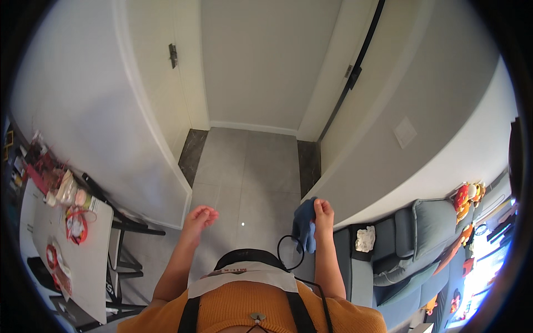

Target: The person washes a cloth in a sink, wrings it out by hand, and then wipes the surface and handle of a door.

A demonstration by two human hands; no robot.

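A blue cloth (305, 224) hangs from my right hand (324, 214), pinched between the thumb and fingers. My left hand (201, 221) is raised over the grey tiled floor (243, 166) with its fingers curled; nothing shows in it. Between the two hands lies the floor with a small bright spot. A black cable loop (290, 252) hangs just beneath the cloth, close to the white apron-like cloth (245, 277) at my waist.
At left stands a white table (89, 258) with red baskets, jars and bags, and black-framed chairs (125, 266) beside it. A grey-blue sofa (362, 279) with cushions and plush toys is at right. Ahead, two doors (160, 75) (358, 108) flank a grey wall (266, 62).
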